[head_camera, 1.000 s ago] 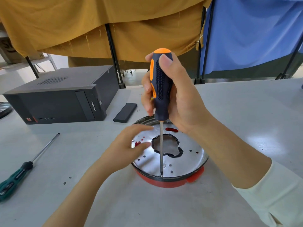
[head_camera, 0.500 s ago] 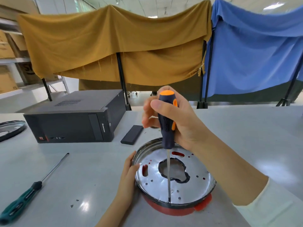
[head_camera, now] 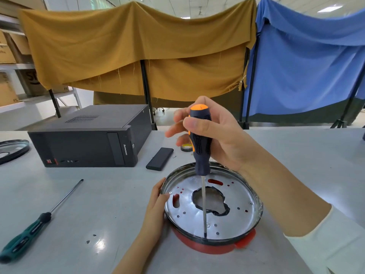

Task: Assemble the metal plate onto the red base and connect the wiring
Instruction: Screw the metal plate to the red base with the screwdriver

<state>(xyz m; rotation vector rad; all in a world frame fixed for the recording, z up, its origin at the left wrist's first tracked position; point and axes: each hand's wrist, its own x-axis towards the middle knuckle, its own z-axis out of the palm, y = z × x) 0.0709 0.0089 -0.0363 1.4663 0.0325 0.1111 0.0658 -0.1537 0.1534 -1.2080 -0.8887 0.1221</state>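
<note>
Metal plate (head_camera: 233,210) seated on red base (head_camera: 209,247), table centre. Right hand (head_camera: 221,139) grips upright orange-black screwdriver (head_camera: 199,143), tip at plate's 6 o'clock; left hand (head_camera: 156,202), fingers straight, braces rim at 9 o'clock. Computer case (head_camera: 88,141) at 10 o'clock, green screwdriver (head_camera: 37,224) at 8 o'clock.

1. A shiny silver metal plate (head_camera: 233,210), dotted with small holes, is seen on a red base (head_camera: 215,247).
2. A navy screwdriver (head_camera: 199,147) is marked with orange.
3. A second screwdriver (head_camera: 25,234) is coloured green and black.
4. A black computer case (head_camera: 87,141) is set on the pale grey tabletop (head_camera: 94,204).
5. Mustard cloth (head_camera: 138,46) and blue cloth (head_camera: 308,62) are hung behind.
</note>
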